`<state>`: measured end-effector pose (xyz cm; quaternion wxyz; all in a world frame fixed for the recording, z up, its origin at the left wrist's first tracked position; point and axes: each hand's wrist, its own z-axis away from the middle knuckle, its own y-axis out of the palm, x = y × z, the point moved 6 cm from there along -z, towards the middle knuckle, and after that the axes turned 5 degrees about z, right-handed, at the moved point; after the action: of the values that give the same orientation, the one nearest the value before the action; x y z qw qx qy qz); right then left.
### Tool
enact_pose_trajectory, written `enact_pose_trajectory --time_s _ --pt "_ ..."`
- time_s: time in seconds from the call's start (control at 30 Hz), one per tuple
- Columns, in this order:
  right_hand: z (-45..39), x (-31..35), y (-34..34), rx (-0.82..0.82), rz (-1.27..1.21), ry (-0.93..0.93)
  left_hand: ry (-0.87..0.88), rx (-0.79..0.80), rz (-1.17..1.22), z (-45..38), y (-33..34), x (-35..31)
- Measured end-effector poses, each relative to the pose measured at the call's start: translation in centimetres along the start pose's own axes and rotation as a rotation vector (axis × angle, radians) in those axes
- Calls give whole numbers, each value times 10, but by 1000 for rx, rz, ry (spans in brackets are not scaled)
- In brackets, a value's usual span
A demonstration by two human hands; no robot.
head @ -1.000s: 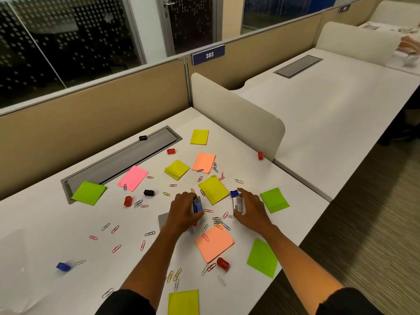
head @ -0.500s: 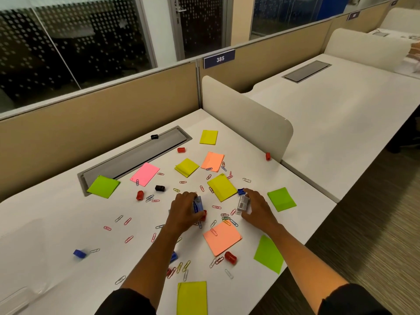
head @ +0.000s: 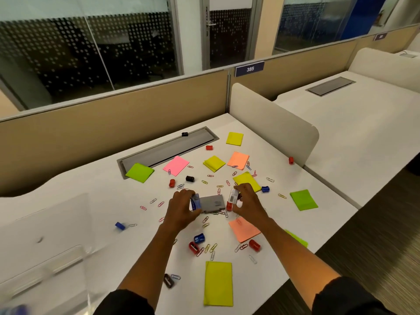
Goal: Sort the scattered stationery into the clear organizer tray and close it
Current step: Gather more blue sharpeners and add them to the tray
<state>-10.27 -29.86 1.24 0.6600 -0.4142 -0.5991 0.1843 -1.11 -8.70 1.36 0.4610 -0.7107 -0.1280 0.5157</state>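
A clear plastic organizer tray now fills the frame's lower left on the white counter. At centre, a flat grey box has come into view between the hands. The left hand pinches a small blue box; the right hand, fingers curled, pinches a white one among scattered paper clips.
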Motion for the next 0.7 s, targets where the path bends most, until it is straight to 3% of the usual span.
enact_pose_trajectory --time_s 0.23,0.7 --pt "4 77 42 22 -2 -90 -49 -86 -36 46 -58 45" --pt "46 243 150 163 -51 -469 -162 -267 -85 162 -187 139"
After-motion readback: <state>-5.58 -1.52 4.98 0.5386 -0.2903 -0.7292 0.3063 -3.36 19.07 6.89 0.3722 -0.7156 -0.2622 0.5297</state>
